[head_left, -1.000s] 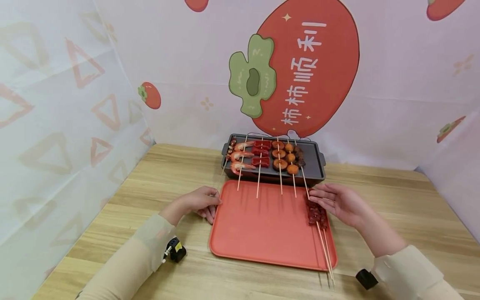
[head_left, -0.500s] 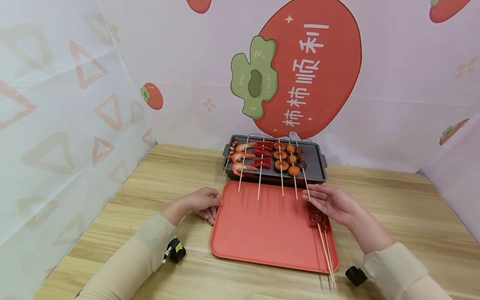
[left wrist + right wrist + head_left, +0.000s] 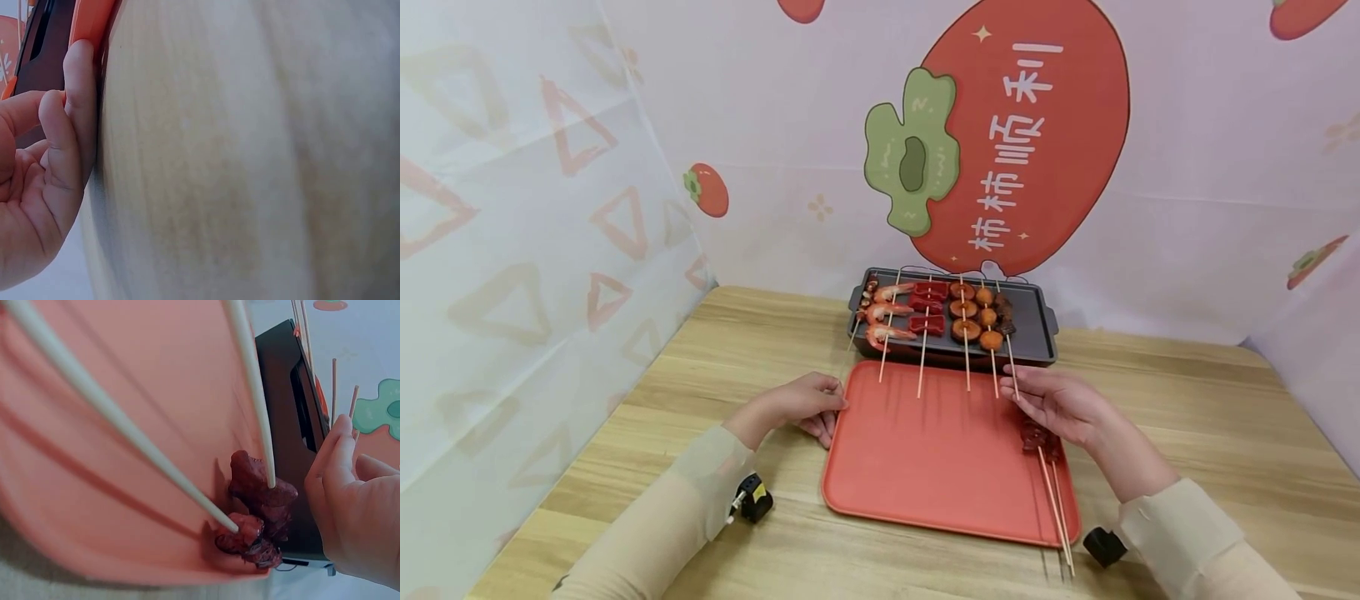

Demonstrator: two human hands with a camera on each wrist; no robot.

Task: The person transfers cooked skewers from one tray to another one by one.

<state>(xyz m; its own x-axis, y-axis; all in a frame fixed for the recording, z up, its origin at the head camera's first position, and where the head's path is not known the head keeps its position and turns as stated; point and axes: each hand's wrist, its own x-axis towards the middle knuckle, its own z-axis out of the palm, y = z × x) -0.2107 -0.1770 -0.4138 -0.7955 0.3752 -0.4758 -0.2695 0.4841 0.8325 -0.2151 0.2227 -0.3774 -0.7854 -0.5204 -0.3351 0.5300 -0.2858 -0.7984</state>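
Note:
An orange tray [image 3: 925, 467] lies on the wooden table before a dark grill pan [image 3: 1036, 332]. Several skewers of shrimp, red pieces, orange rounds and dark meat [image 3: 1003, 314] lie on the pan, sticks pointing over the tray. Two dark meat skewers [image 3: 1037, 435] lie along the tray's right side, seen close in the right wrist view [image 3: 259, 506]. My right hand [image 3: 1051, 402] hovers over them with straight fingers, its fingertips beside the rightmost pan skewer's stick [image 3: 1011, 367]. My left hand [image 3: 803, 404] rests against the tray's left edge [image 3: 90, 19], fingers loosely bent.
Printed curtain walls close in the table on the left, back and right. Bare wooden tabletop [image 3: 715, 358] stretches left of the tray and right of the pan. The tray's middle holds nothing.
My right hand has slid up and to the left, from beside the tray's meat skewers towards the rightmost stick of the pan. The left hand has stayed put.

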